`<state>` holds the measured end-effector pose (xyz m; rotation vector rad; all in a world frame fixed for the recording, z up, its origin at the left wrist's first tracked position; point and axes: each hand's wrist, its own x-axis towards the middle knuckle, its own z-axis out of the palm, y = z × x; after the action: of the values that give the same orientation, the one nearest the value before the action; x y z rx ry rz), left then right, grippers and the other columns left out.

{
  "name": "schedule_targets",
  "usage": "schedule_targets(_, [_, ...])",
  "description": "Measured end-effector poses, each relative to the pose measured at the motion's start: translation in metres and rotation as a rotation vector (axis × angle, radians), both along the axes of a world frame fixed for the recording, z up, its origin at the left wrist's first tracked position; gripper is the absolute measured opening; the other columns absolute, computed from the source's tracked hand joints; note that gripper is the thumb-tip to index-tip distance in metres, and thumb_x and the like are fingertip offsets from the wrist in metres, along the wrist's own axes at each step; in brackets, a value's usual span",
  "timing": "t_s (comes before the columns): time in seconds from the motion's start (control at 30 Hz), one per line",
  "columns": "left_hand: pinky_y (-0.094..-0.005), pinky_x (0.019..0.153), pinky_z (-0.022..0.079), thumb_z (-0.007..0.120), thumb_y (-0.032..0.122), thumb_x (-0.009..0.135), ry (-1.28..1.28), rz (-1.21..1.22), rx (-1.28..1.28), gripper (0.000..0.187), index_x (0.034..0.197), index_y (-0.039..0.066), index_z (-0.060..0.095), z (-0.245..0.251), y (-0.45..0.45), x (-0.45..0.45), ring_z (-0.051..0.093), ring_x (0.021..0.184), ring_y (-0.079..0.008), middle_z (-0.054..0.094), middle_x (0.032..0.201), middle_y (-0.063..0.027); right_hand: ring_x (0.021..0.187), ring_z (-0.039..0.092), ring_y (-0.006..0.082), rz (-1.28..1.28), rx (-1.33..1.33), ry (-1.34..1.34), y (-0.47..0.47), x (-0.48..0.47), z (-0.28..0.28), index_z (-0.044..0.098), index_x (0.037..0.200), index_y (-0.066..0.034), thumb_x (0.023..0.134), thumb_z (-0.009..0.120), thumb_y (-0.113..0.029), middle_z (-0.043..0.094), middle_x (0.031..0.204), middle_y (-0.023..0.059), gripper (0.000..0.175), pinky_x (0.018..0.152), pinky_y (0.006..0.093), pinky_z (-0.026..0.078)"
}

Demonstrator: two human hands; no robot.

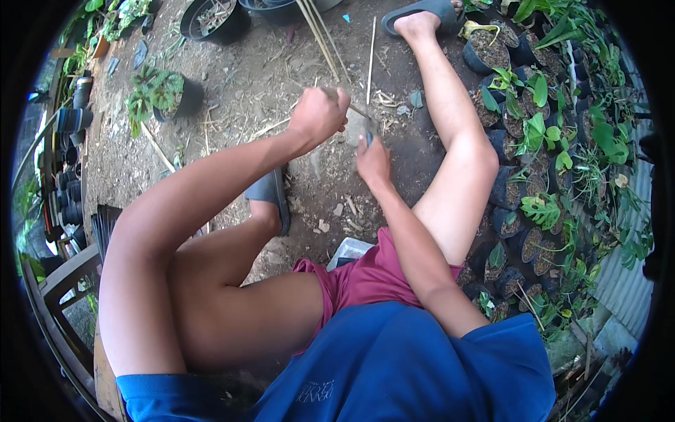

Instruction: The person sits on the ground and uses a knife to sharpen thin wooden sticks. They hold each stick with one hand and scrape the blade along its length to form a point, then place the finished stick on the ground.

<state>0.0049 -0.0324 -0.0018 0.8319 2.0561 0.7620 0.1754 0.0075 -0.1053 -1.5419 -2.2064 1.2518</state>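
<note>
My left hand is closed around a thin wooden or bamboo stick, whose end points down and right over a pale stone set in the dirt. Close by on the right, my right hand grips a tool with a blue handle; its blurred head meets the stick's end, and its kind cannot be told. Several long thin sticks lie beyond my left hand. Another straight stick is on the soil farther right. Chips and shavings are scattered around the stone.
Rows of potted seedlings fill the right side beside a corrugated sheet. A leafy plant in a black pot stands at the left. Black pots are at the top. My sandaled feet rest either side of the stone.
</note>
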Motion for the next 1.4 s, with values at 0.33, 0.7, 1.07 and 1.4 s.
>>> schedule_targets(0.33, [-0.0338, 0.073, 0.062, 0.043, 0.03, 0.106, 0.053, -0.035, 0.023, 0.051, 0.082, -0.006, 0.07, 0.009, 0.006, 0.003, 0.076, 0.066, -0.0211, 0.075, 0.073, -0.0127, 0.088, 0.067, 0.0524, -0.077, 0.136, 0.23, -0.001, 0.011, -0.009, 0.06, 0.102, 0.0033, 0.104, 0.054, -0.037, 0.068, 0.086, 0.0317, 0.041, 0.078, 0.0582, 0.05])
schedule_targets(0.7, [-0.036, 0.067, 0.06, 0.04, 0.028, 0.11, 0.139, 0.024, 0.36, 0.049, 0.089, -0.004, 0.07, 0.04, -0.02, 0.013, 0.076, 0.069, -0.0237, 0.074, 0.073, -0.0144, 0.048, 0.053, 0.0151, -0.292, -0.439, 0.584, 0.021, -0.013, -0.026, 0.057, 0.098, -0.0029, 0.108, 0.05, -0.048, 0.056, 0.066, 0.0057, 0.047, 0.045, 0.0325, 0.046])
schedule_targets(1.07, [-0.0407, 0.063, 0.058, 0.06, 0.015, 0.1, 0.712, -0.505, 0.629, 0.017, 0.106, 0.001, 0.067, 0.107, -0.061, 0.021, 0.071, 0.068, -0.0324, 0.072, 0.083, -0.0133, 0.043, 0.044, 0.0055, -0.246, -0.687, 1.252, 0.042, -0.021, 0.136, 0.056, 0.119, -0.0017, 0.102, 0.066, -0.042, 0.064, 0.082, 0.0081, 0.045, 0.039, 0.0233, 0.039])
schedule_targets(1.4, [-0.0466, 0.089, 0.056, 0.063, 0.025, 0.1, 0.846, -0.619, 0.132, 0.036, 0.13, 0.005, 0.057, 0.168, -0.06, 0.027, 0.07, 0.102, -0.0378, 0.071, 0.112, -0.0171, 0.049, 0.048, 0.0081, -0.289, -0.797, 1.441, 0.065, 0.001, 0.221, 0.06, 0.105, -0.007, 0.098, 0.073, -0.022, 0.063, 0.076, 0.0056, 0.021, 0.047, 0.0276, 0.044])
